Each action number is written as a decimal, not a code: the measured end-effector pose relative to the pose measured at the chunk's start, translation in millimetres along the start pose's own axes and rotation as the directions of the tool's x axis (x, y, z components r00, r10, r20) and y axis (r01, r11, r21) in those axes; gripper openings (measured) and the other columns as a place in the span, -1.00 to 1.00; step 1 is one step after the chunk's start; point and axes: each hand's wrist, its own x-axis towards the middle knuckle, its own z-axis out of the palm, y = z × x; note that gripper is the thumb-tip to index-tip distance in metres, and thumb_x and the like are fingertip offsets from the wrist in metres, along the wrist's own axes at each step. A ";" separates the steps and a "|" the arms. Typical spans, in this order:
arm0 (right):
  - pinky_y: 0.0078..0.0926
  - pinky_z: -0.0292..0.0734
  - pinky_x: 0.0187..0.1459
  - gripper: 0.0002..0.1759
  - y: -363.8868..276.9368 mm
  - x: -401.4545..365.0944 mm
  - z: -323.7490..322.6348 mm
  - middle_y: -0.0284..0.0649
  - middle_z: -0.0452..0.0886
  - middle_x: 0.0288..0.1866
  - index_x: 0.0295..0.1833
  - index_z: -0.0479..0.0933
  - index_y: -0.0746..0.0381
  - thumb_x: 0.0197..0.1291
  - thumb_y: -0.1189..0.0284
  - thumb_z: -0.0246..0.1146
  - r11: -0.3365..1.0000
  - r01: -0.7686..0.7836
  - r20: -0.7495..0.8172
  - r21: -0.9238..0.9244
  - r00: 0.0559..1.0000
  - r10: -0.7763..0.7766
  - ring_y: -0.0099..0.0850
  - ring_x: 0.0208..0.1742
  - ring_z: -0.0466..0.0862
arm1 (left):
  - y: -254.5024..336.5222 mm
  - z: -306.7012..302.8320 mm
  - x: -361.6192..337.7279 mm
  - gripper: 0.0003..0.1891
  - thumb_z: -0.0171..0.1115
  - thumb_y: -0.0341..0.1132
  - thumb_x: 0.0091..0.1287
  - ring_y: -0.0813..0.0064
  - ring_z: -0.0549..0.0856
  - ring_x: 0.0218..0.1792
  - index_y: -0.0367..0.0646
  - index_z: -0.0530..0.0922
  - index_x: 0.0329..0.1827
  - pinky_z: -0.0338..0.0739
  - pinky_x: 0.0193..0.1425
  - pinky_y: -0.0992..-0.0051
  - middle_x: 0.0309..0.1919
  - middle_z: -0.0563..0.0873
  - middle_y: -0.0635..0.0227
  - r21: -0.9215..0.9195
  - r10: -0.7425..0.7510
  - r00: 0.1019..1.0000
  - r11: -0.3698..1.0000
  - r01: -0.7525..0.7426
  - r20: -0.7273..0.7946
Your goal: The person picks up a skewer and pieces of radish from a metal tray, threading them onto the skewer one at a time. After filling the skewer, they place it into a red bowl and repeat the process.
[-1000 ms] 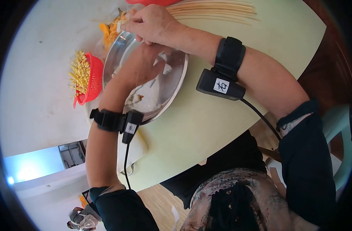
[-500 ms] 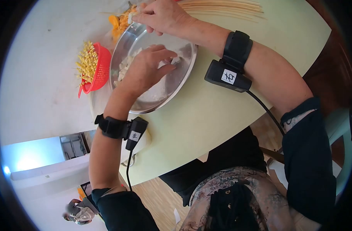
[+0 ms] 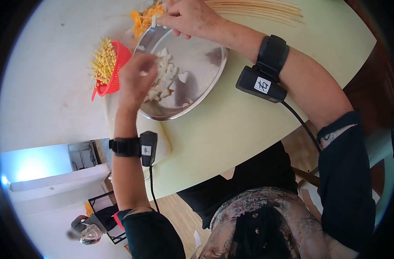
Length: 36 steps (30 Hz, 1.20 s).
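Observation:
A wide metal basin (image 3: pixel 205 97) on the table contains several white cut chunks (image 3: pixel 164 77), with one lying apart from the heap. Over its far rim, my right hand (image 3: pixel 190 19) is closed in a pinch on a thin skewer (image 3: pixel 127 16), and a white piece (image 3: pixel 155 20) shows on it beside my fingertips. My left hand (image 3: pixel 138 77) is over the basin's left side, blurred by motion. A whitish spot shows at its fingers, but whether they grip it cannot be made out.
A red colander (image 3: pixel 116 77) with yellow-tipped sticks (image 3: pixel 104 60) stands left of the basin. Orange shreds (image 3: pixel 146 19) lie behind it. Bare skewers (image 3: pixel 261 9) are spread at the back right. A pale container (image 3: pixel 162 144) stands near my left wrist. A person (image 3: pixel 87 228) is in the background.
My left hand has moved left from the basin's middle, uncovering the white chunks. My right hand keeps its pinch on the skewer; the view has shifted slightly.

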 end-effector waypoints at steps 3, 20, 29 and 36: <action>-0.54 0.58 -0.48 -0.51 -2.7 -1.3 0.8 -0.25 0.61 -0.65 -0.54 0.62 0.31 0.16 0.08 0.18 1.000 0.007 0.119 -0.020 0.993 -0.004 -0.50 -0.65 0.62 | -19.4 -14.0 -24.4 -0.81 0.22 -0.46 0.26 0.51 0.66 -0.30 -0.31 0.61 -0.09 0.57 -0.18 0.54 -0.25 0.69 0.30 -0.438 -0.405 0.902 0.845 0.308 -0.147; -0.51 0.35 -0.53 -0.68 -39.1 -38.1 11.0 -0.28 0.50 -0.66 -0.39 0.62 0.32 0.21 0.27 0.20 0.993 0.041 0.437 -0.114 0.899 0.013 -0.53 -0.64 0.43 | -48.5 10.2 -66.0 -0.83 0.21 -0.56 0.27 0.17 0.73 -0.16 -0.47 0.55 -0.10 0.72 -0.08 0.47 -0.19 0.68 0.05 -0.960 -0.667 0.701 0.265 -0.092 -0.251; -0.31 0.39 -0.45 -0.65 -39.7 -44.1 15.6 -0.08 0.50 -0.68 -0.43 0.60 0.38 0.12 0.25 0.25 0.962 0.231 0.408 -0.146 0.900 -0.154 -0.21 -0.63 0.48 | -34.8 12.1 -64.2 -0.83 0.19 -0.56 0.27 0.18 0.73 -0.17 -0.47 0.54 -0.10 0.71 -0.09 0.43 -0.22 0.68 0.08 -0.932 -0.642 0.702 0.353 -0.086 -0.308; -0.29 0.45 -0.40 -0.65 -38.5 -44.4 14.4 -0.03 0.55 -0.64 -0.41 0.63 0.37 0.12 0.25 0.24 0.949 0.248 0.383 -0.194 0.910 -0.159 -0.19 -0.59 0.54 | -29.7 13.2 -62.6 -0.84 0.21 -0.55 0.27 0.16 0.73 -0.15 -0.44 0.54 -0.13 0.71 -0.09 0.43 -0.22 0.68 0.09 -0.926 -0.647 0.692 0.369 -0.082 -0.319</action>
